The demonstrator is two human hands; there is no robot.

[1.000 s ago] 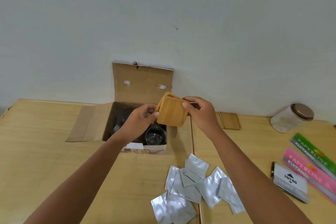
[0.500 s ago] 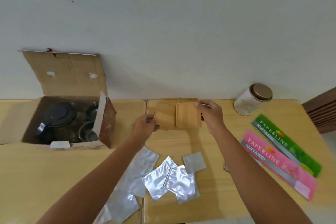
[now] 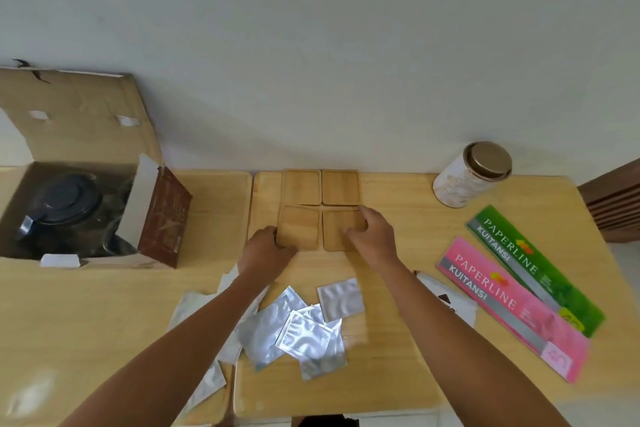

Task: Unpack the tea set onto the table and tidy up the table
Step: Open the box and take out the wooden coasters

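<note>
Coasters point(image 3: 320, 210) went from box point(image 3: 69, 211) to desk point(image 3: 398, 374) as a square of four, left hand point(image 3: 266, 250) and right hand point(image 3: 372, 239) fingers still pinching front two; teapot point(image 3: 60, 208) remained boxed.

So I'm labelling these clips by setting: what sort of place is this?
Probably a home or small office room: a plain wooden table against a bare wall, with receipt books, a jar and an open cardboard box.
</note>
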